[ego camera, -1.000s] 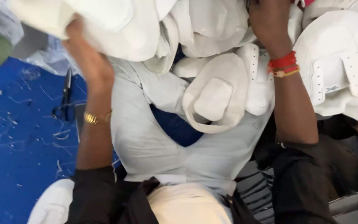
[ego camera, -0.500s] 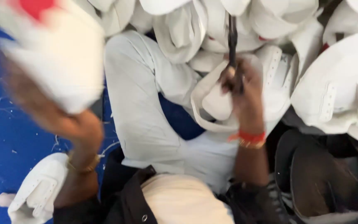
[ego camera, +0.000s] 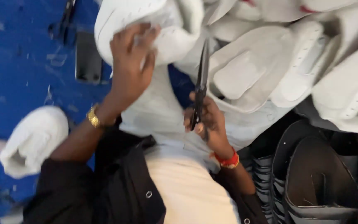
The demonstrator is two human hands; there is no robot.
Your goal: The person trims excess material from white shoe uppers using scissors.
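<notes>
We see the left hand [ego camera: 131, 62] up high, fingers spread and pressed into a white shoe upper [ego camera: 154, 25], gripping its lower edge; a gold watch [ego camera: 93, 117] sits on that wrist. The upper is bunched and lifted over the lap, at the top of the blue floor [ego camera: 17, 62] area, just left of the pile [ego camera: 311, 62] of more white uppers that fills the top right. The right hand [ego camera: 208, 122] is closed around the handles of black scissors [ego camera: 201, 83], blades pointing up and away, looking closed or nearly so, though blur makes that hard to call. The blade tips reach the held upper's right edge; touching or just beside, we cannot tell. Red and gold bangles [ego camera: 228, 159] are on the right wrist. Under the scissors lies another flat white upper [ego camera: 245, 79] with a padded tongue piece, resting on the lap over pale trousers [ego camera: 162, 112]. On the floor's left side lies a white rolled piece [ego camera: 32, 139], well apart from both hands. Near the floor's top edge lies a dark phone [ego camera: 88, 56], with a second dark tool [ego camera: 65, 20] just above it. A stack of black uppers [ego camera: 311, 178] fills the lower right, beside the right forearm. Black jacket [ego camera: 104, 186] and cream shirt [ego camera: 187, 191] at bottom centre
</notes>
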